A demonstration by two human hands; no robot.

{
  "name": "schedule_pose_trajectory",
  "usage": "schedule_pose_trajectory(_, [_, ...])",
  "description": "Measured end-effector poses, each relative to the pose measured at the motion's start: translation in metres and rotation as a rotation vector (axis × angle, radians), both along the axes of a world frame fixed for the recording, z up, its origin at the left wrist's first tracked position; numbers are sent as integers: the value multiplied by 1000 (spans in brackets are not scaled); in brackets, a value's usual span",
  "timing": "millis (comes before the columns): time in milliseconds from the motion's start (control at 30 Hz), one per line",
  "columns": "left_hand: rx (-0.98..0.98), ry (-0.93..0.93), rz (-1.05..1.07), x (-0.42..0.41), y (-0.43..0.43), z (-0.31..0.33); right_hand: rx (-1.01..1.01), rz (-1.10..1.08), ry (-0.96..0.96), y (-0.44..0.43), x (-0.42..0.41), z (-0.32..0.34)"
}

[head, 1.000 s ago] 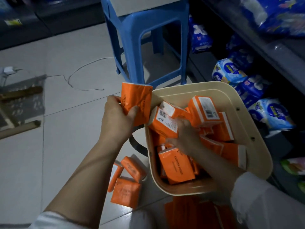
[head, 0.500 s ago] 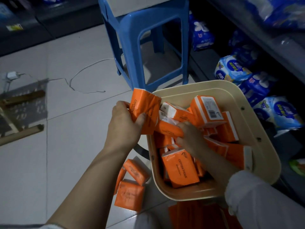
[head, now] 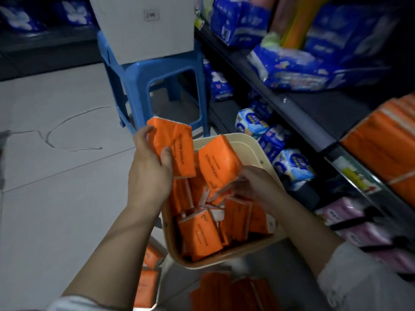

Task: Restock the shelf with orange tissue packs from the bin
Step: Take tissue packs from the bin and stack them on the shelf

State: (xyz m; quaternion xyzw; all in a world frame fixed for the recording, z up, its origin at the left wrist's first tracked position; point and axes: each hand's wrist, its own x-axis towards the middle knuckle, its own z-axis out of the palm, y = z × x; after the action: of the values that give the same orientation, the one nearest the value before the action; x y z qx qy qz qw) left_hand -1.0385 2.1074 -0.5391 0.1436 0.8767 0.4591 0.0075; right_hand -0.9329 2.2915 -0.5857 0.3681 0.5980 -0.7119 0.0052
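**Both hands up, each holding a pack**

The left hand (head: 150,169) is raised with its back to the camera. Its thumb presses the front of an orange tissue pack (head: 179,151) and its fingers curl round the far edge. The left forearm (head: 107,254) runs bare from a white sleeve (head: 74,305) at lower left. The right hand (head: 253,185) sits lower, gripping a second pack (head: 216,164) by its lower end; blurred fingertips leave the exact hold unclear. The right forearm (head: 298,223) comes bare from a white cuff (head: 350,272)
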Motion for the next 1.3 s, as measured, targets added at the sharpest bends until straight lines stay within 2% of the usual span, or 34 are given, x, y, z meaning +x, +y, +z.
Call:
schedule_pose_trajectory(167, [-35,82,54,31,18,26,-118,-174,124,8,57,58])
schedule_pose_trajectory(267, [-18,84,-81,52,31,31,-209,-241,187,8,103,84])
schedule_pose_trajectory(500, [387,-323,-426,154,50,77,-281,-287,367,-14,201,132])
schedule_pose_trajectory(600, [458,-448,-490,189,48,91,-268,-286,399,-26,225,142])
schedule_pose_trajectory(700, [519,-493,-541,214,44,104,-205,-295,376,-34,249,153])
schedule_pose_trajectory(767, [518,-437,-576,223,41,112,-93,-278,321,-39,265,160])
schedule_pose_trajectory(833, [450,-274,-584,230,40,121,39,-290,277,-41,279,166])
schedule_pose_trajectory(967, [263,112,-657,252,41,144,272,-494,375,-42,310,184])
schedule_pose_trajectory(1033, [192,283,-773,268,44,156,432,-498,418,-41,328,195])
schedule_pose_trajectory(1167, [60,407,-930,302,54,177,672,-427,379,-33,361,208])
schedule_pose_trajectory(1300, [33,494,-1010,325,68,184,830,-347,271,-20,393,203])
